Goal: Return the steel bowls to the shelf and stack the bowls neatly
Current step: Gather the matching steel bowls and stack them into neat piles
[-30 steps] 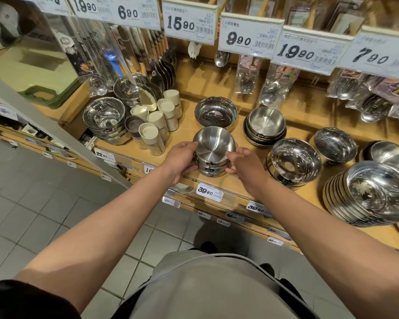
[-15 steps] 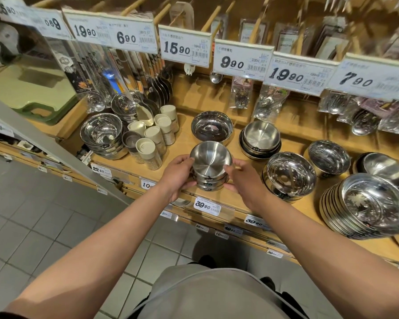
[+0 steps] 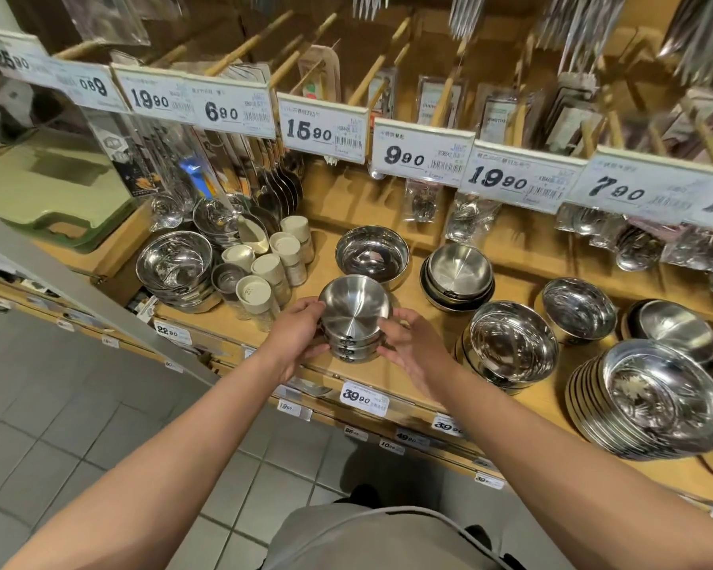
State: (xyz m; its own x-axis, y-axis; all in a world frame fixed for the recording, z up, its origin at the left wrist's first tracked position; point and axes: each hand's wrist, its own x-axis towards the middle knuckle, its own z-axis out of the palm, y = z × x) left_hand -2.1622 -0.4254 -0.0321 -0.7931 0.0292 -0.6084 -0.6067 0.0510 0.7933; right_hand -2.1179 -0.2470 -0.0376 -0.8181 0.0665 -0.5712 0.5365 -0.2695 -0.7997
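Here, bowl stack [image 3: 355, 318] between both hands, near shelf [image 3: 392, 376] front edge.

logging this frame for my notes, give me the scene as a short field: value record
setting: shop shelf of steel kitchenware
held item: small stack of steel bowls, at the shelf's front edge
left hand: fingers curled on the stack's left side
right hand: fingers on the stack's right side
behind stack: single shiny bowl
left of stack: lidded shaker jars
right of stack: larger bowl stack
tag below stack: 39.90
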